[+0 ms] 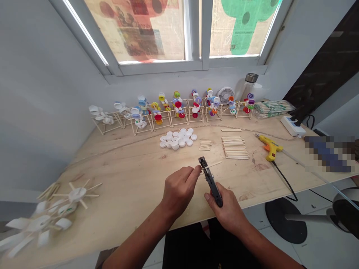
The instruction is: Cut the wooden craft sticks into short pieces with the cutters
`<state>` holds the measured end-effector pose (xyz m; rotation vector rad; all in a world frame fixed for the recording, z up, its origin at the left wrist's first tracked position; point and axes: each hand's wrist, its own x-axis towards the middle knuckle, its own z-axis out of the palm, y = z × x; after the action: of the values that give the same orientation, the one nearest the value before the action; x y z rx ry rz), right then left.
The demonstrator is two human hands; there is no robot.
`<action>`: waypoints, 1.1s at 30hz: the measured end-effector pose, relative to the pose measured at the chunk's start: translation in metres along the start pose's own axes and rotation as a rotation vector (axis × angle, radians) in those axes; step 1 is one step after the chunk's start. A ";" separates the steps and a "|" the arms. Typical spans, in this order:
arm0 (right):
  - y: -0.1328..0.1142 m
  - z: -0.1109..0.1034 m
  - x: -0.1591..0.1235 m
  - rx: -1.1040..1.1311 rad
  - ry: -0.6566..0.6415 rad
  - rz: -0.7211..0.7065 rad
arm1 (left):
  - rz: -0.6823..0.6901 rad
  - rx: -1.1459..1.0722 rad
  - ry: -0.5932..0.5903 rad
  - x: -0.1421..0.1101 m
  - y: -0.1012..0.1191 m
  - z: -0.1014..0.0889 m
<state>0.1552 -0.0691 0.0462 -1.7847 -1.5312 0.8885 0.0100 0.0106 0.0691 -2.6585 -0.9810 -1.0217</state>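
My right hand (228,207) is wrapped around the handles of a dark hand cutter (211,183), which points up and away over the table's front part. A thin wooden stick (214,164) lies across the cutter's jaws and sticks out to the right. Its left end is pinched in the fingers of my left hand (179,186), close beside the jaws. Beyond the hands is a group of short cut sticks (205,144). Longer sticks (235,147) lie in a neat row to the right of these, and white bottle caps (179,139) are clustered to the left.
Small stick-framed wheels with coloured caps (178,108) line the table's back. Larger spoked wheels (77,195) lie at left. On the right are a yellow glue gun (270,146) with a cord, a power strip (293,126) and packaged sticks (273,108). A small fan (226,95) stands behind.
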 end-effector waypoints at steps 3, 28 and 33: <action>-0.001 -0.002 -0.001 0.003 -0.007 0.015 | -0.003 -0.054 -0.037 0.002 -0.001 0.000; -0.002 -0.009 -0.008 -0.078 -0.014 -0.030 | -0.390 -0.834 -0.422 0.019 -0.008 -0.022; 0.001 -0.005 -0.008 -0.100 -0.005 -0.005 | -0.392 -0.804 -0.436 0.018 -0.009 -0.019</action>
<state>0.1585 -0.0768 0.0490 -1.8494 -1.6078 0.8275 0.0040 0.0209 0.0947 -3.5503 -1.4669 -1.1018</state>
